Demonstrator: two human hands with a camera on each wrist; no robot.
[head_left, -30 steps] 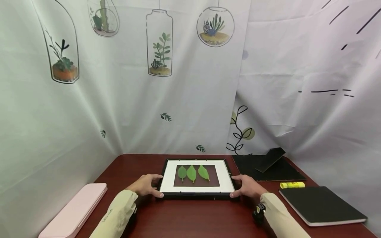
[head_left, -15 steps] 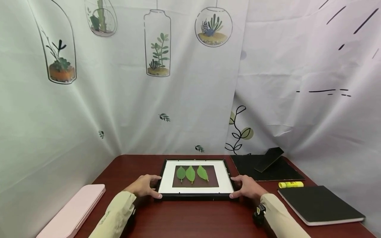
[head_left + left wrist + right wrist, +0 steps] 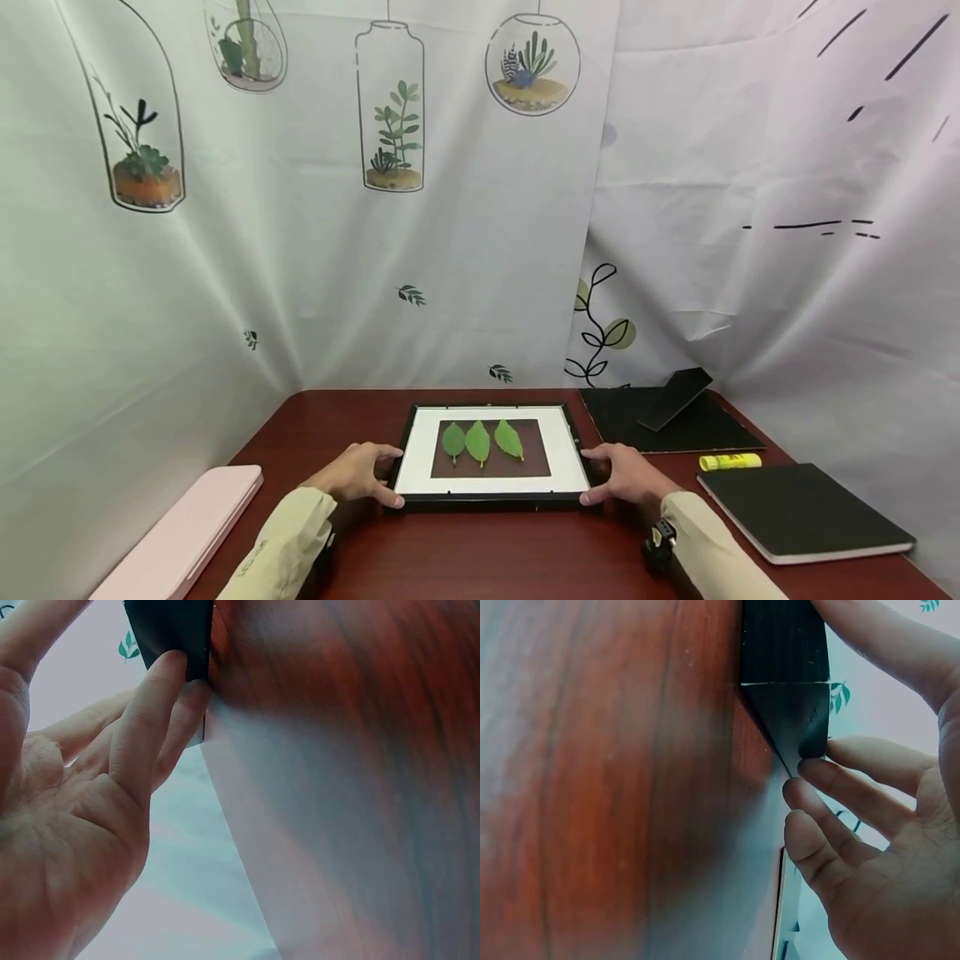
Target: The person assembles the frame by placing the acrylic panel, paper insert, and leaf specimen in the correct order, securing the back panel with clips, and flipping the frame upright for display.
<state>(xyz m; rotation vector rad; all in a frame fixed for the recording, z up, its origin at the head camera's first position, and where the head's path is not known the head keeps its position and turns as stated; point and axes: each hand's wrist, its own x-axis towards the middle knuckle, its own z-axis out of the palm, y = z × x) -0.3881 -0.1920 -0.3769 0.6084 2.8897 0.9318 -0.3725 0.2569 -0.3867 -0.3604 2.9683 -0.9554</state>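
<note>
So, on the left there's 1 pink case (image 3: 180, 533), shut, lying along the left edge of the dark red table (image 3: 480, 554). Next over, 1 left hand (image 3: 360, 475) sticking out of a pale sleeve (image 3: 292, 533): thumb and index finger spread a bit apart and bent, gripping the left side of the frame, thumb down at the near left corner.

Middle of the table is the main thing, 1 black frame (image 3: 487, 502) lying flat, with 1 white mat (image 3: 416, 450) in it. The mat has 1 rectangular window, and I count 3 green leaves (image 3: 477, 443) in there, all in a row toward the far side, stems pointing near. The left two are just beside each other, the right one's tilted.

Then 1 right hand (image 3: 628, 477), pretty much mirroring the other: thumb at the near right corner, fingers bent against the right side, so it's got hold of the frame too. Far right, 1 black board (image 3: 607, 421) with 1 flap (image 3: 675, 400) propped up at an angle. Nearer, 1 yellow tube (image 3: 730, 462) on its side, just beyond 1 black notebook (image 3: 810, 510), closed.
</note>
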